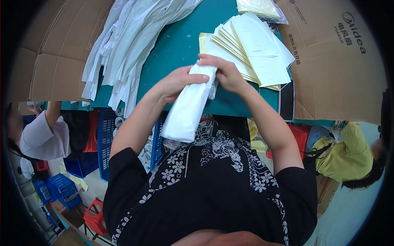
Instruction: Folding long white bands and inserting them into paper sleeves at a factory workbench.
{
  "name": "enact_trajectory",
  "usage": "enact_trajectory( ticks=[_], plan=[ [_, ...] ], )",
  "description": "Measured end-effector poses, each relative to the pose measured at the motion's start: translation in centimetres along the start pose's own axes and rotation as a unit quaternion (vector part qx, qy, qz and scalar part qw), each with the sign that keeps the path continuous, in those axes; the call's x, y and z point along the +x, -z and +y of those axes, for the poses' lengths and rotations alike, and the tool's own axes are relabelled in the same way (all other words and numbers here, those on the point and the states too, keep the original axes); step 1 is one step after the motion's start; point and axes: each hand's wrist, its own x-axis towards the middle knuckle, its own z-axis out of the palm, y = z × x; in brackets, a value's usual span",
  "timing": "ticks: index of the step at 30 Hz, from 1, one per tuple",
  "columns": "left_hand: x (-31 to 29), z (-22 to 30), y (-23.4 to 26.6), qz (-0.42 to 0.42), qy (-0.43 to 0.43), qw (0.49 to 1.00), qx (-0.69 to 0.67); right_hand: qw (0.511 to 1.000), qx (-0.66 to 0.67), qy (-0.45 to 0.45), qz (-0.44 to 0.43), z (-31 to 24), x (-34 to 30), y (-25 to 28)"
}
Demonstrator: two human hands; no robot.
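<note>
A long, flat white folded bundle (186,108), apparently thin plastic or cloth, is held up in front of my chest, slanting down to the left. My left hand (178,84) grips its upper part, with the thumb lying across the front. At the top end my right hand (223,71) pinches the bundle's edge with bent fingers. A bit of clear, crinkled film shows beside and below the bundle. To the left, long white strips (131,45) hang over the table edge. Right of my hands lies a fanned stack of white and yellow label sheets (258,49).
The green table (176,41) has brown cardboard panels on its left (61,53) and right (328,61). A bagged yellow pack (260,9) lies at the back. Below the edge stands a blue basket (106,143) beside white rolled items. People sit at both sides; a red stool (95,217) stands lower left.
</note>
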Motion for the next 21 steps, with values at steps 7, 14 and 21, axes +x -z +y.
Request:
enact_trajectory(
  ticks=[7, 14, 21],
  plan=[
    [2.9, -1.2, -0.2, 0.053, -0.196, 0.978, 0.053, 0.878, 0.370, -0.298, 0.067, -1.2, 1.8, 0.4],
    [3.6, -2.8, -3.5, 0.194, -0.278, 0.939, -0.053, 0.933, 0.238, -0.174, 0.207, -2.5, -4.3, -1.4],
    [4.0, -6.1, -4.0, 0.118, -0.117, 0.940, -0.297, 0.978, -0.193, -0.002, 0.084, -6.1, -7.9, -1.2]
  ],
)
